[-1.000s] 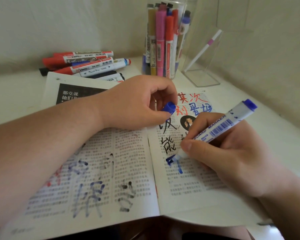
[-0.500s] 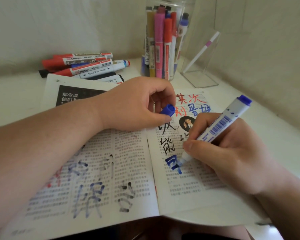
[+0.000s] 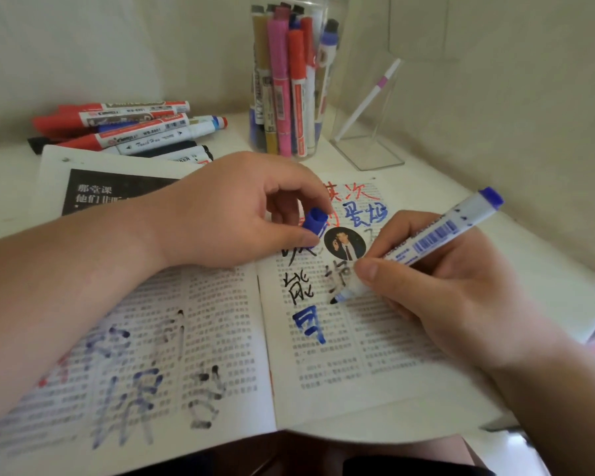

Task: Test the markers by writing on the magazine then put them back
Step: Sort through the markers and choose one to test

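On the right page of the open magazine, I see the right hand gripping the blue marker like a pen, its tip down at the paper just above and right of a blue character. The left hand rests by the fold, pinching the blue cap. Behind, a jar holds more markers; a pile lies to its left.

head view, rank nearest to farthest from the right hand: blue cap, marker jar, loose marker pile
1. blue cap, just left of the right hand, pinched in the left hand
2. marker jar, at the back
3. loose marker pile, back left
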The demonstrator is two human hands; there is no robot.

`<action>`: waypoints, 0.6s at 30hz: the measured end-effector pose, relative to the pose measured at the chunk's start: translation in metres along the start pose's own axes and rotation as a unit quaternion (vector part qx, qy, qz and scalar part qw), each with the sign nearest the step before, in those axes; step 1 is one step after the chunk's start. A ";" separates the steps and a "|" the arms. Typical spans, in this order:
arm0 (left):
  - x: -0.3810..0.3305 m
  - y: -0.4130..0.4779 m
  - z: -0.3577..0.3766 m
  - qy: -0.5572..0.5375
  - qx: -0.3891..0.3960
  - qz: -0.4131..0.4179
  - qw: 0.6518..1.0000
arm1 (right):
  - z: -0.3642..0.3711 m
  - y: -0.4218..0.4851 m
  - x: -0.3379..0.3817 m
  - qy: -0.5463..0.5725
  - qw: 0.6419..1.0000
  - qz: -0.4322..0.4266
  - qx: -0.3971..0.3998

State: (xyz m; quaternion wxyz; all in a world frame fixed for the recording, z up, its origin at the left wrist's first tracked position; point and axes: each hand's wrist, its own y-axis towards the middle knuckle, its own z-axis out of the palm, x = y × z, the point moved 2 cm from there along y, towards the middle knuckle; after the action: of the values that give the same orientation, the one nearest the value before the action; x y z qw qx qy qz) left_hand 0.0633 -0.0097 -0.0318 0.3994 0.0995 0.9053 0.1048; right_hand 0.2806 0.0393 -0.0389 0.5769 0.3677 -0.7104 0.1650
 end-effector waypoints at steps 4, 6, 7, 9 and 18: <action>-0.003 -0.001 0.002 0.013 0.019 0.014 1.000 | 0.002 -0.001 -0.001 -0.050 0.999 -0.011 -0.001; -0.002 -0.001 0.003 0.009 0.021 0.012 1.000 | 0.001 -0.001 0.000 -0.049 0.999 -0.005 0.007; -0.002 0.000 0.003 0.009 0.022 0.011 1.000 | 0.000 -0.001 0.001 -0.045 0.999 0.002 0.015; -0.001 0.001 0.004 0.010 0.022 0.010 1.000 | -0.001 0.001 0.001 -0.062 0.998 0.005 0.015; 0.002 0.002 0.003 -0.005 -0.004 -0.011 1.000 | -0.002 -0.001 0.000 -0.047 0.999 0.018 -0.004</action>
State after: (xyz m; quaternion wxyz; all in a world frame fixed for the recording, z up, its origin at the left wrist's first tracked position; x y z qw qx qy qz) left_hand 0.0645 -0.0073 -0.0348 0.4054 0.0889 0.9039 0.1036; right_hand 0.2830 0.0401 -0.0383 0.5411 0.3598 -0.7442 0.1546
